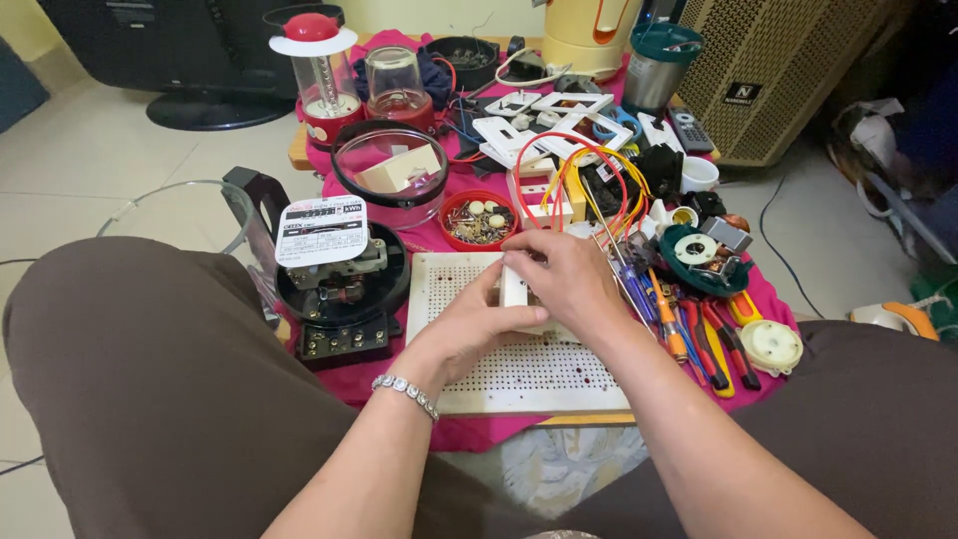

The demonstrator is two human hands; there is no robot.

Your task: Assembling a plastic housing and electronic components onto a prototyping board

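A small white plastic block [515,289] is gripped between the left hand [469,324] and the right hand [571,279], above a white perforated board [519,374]. A black electricity meter with a white label [339,279] is seen at nine o'clock of the hands. A round red tray of small parts [479,220] is placed at twelve o'clock. Screwdrivers with coloured handles [689,329] are laid at three o'clock.

A white perforated board [519,374] with rows of holes lies on a magenta cloth [479,431] beside a red dish [451,210].
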